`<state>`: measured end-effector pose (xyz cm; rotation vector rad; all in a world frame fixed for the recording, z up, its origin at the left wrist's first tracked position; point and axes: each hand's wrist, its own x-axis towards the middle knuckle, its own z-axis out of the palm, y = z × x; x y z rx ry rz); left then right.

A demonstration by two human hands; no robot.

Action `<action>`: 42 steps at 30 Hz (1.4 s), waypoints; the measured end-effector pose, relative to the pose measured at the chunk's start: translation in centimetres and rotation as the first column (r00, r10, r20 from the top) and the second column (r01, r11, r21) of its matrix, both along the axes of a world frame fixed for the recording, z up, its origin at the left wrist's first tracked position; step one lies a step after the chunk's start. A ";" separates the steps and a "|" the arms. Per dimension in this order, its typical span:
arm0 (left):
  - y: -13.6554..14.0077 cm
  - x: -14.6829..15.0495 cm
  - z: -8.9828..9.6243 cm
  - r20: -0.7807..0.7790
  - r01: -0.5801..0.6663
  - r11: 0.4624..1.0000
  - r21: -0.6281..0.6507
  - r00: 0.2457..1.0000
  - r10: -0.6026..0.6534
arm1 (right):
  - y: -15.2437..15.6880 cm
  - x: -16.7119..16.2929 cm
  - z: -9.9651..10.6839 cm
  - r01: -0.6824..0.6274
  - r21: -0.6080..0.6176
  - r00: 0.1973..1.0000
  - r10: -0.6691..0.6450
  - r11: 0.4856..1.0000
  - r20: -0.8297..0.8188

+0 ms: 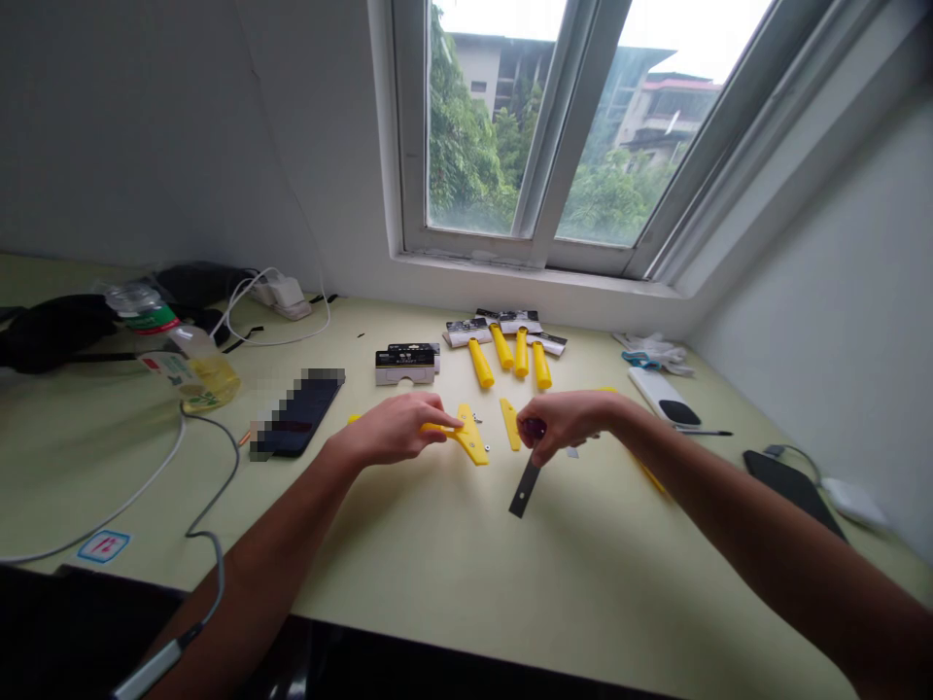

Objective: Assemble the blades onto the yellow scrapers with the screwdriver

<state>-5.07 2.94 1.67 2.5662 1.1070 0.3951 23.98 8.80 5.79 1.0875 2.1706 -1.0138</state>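
My left hand (403, 429) is closed on a yellow T-shaped scraper (470, 442), its wide head pointing right with screws showing on it. In my right hand (565, 424) is a dark, flat blade (523, 493) with holes, its free end slanting down toward me. Something dark purple and rounded (535, 428) also shows in the right fist, perhaps a screwdriver handle. Between the hands lies a separate yellow plate (509, 425). Small screws and nuts (487, 448) lie beside the scraper head. Partly hidden by my right arm is another yellow piece (651, 476).
Several yellow handles (521, 352) with black-and-white cards lie at the back, beside black packaging (405, 364). Leftward are a phone (306, 413), a tilted bottle (186, 355) and cables. A white device (663, 397), a pen (704, 432) and a black phone (791, 491) lie right.
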 end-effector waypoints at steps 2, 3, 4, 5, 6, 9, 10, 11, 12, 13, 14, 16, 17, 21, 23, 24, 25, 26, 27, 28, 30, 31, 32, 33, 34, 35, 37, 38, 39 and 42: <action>0.0 0.0 0.0 -0.003 -0.002 1.000 -0.013 1.000 0.002 | 0.7 1.7 0.4 0.058 -0.031 0.995 -0.055 0.998 0.079; 0.0 0.1 0.0 -0.006 0.000 1.000 -0.019 1.000 0.000 | 1.2 2.5 0.5 0.078 -0.013 0.991 -0.076 0.997 0.110; -0.1 0.1 0.0 -0.008 0.003 1.000 -0.023 1.000 -0.003 | 1.7 3.2 0.5 0.093 0.019 0.987 -0.095 0.995 0.133; -0.1 0.2 0.0 -0.008 0.008 1.000 -0.027 1.000 -0.008 | 2.3 3.7 0.4 0.104 0.054 0.982 -0.111 0.993 0.155; -0.2 0.2 0.0 -0.007 0.012 0.999 -0.031 1.000 -0.012 | 2.9 4.1 0.3 0.110 0.086 0.977 -0.124 0.990 0.174; -0.2 0.4 0.1 -0.010 0.018 0.999 -0.036 1.000 -0.019 | 4.8 4.6 -0.4 0.111 0.175 0.964 -0.149 0.978 0.222; -0.2 0.4 0.1 -0.012 0.017 0.999 -0.034 1.000 -0.018 | 5.3 4.7 -0.6 0.105 0.211 0.962 -0.153 0.972 0.226; -0.2 0.4 0.2 -0.013 0.014 0.999 -0.033 1.000 -0.014 | 5.6 4.8 -0.7 0.097 0.254 0.962 -0.156 0.962 0.222; -0.2 0.4 0.2 -0.013 0.007 0.999 -0.031 1.000 -0.007 | 5.8 4.9 -0.8 0.088 0.306 0.965 -0.157 0.948 0.211; -0.1 0.3 0.3 -0.013 -0.002 0.999 -0.032 1.000 0.002 | 5.8 5.0 -0.8 0.076 0.361 0.968 -0.156 0.929 0.197; -0.1 0.3 0.3 -0.014 -0.013 0.999 -0.034 1.000 0.012 | 5.5 5.0 -0.8 0.064 0.415 0.972 -0.151 0.907 0.180; 0.0 0.0 0.5 -0.017 -0.031 0.999 -0.033 0.999 0.031 | 4.5 4.6 -0.6 0.044 0.504 0.983 -0.128 0.863 0.134; 0.0 -0.2 0.6 -0.017 -0.037 0.999 -0.029 0.999 0.036 | 3.7 4.1 -0.6 0.034 0.531 0.988 -0.107 0.846 0.107; 0.1 -0.7 1.0 -0.030 -0.040 0.999 -0.017 0.999 0.040 | 0.8 0.1 -1.4 -0.005 0.569 1.000 0.002 0.822 0.005; 0.1 -0.8 1.2 -0.046 -0.044 0.999 -0.023 0.998 0.043 | 0.0 -2.5 -2.3 -0.020 0.589 0.999 0.035 0.808 -0.013; 0.1 -0.9 1.2 -0.053 -0.049 0.999 -0.024 0.997 0.047 | -0.1 -3.6 -2.8 -0.029 0.601 0.999 0.050 0.799 -0.019; 0.1 -1.0 1.3 -0.056 -0.053 0.998 -0.023 0.997 0.052 | -0.1 -4.6 -3.2 -0.035 0.614 0.998 0.061 0.789 -0.022; 0.2 -1.0 1.3 -0.058 -0.056 0.998 -0.019 0.997 0.055 | -0.1 -5.4 -3.6 -0.040 0.626 0.997 0.069 0.779 -0.022; 0.2 -1.1 1.2 -0.059 -0.056 0.998 -0.015 0.997 0.055 | 0.0 -6.0 -3.9 -0.044 0.638 0.997 0.074 0.769 -0.020; 0.3 -1.1 1.2 -0.058 -0.054 0.998 -0.013 0.997 0.053 | 0.1 -6.4 -4.2 -0.046 0.649 0.997 0.073 0.760 -0.014; 0.3 -1.2 1.2 -0.057 -0.052 0.999 -0.014 0.997 0.051 | 0.2 -6.7 -4.7 -0.050 0.666 0.998 0.063 0.744 0.004; 0.3 -1.2 1.2 -0.057 -0.053 0.998 -0.016 0.997 0.052 | 0.2 -6.7 -4.8 -0.053 0.671 0.998 0.059 0.740 0.014; 0.3 -1.2 1.2 -0.056 -0.057 0.998 -0.018 0.997 0.056 | 0.1 -6.7 -4.9 -0.057 0.674 0.998 0.057 0.736 0.021; 0.3 -1.2 1.2 -0.056 -0.063 0.998 -0.020 0.997 0.062 | 0.1 -6.6 -4.9 -0.062 0.676 0.998 0.059 0.734 0.027; 0.3 -1.3 1.2 -0.056 -0.071 0.997 -0.022 0.996 0.069 | 0.1 -6.6 -5.0 -0.068 0.676 0.997 0.065 0.733 0.030; 0.3 -1.3 1.2 -0.058 -0.077 0.997 -0.024 0.995 0.076 | 0.1 -6.5 -4.9 -0.075 0.676 0.997 0.072 0.733 0.032; 0.4 -1.3 1.1 -0.065 -0.087 0.996 -0.026 0.994 0.085 | 0.1 -6.4 -4.9 -0.083 0.676 0.996 0.086 0.732 0.029; 0.4 -1.4 1.1 -0.068 -0.088 0.996 -0.027 0.994 0.086 | 0.2 -6.4 -4.9 -0.084 0.676 0.995 0.093 0.732 0.023; 0.4 -1.4 1.0 -0.071 -0.087 0.996 -0.026 0.994 0.085 | 0.3 -6.4 -5.0 -0.082 0.677 0.995 0.099 0.732 0.014; 0.5 -1.5 1.0 -0.072 -0.085 0.996 -0.025 0.994 0.083 | 0.5 -6.3 -5.4 -0.061 0.678 0.994 0.103 0.733 -0.022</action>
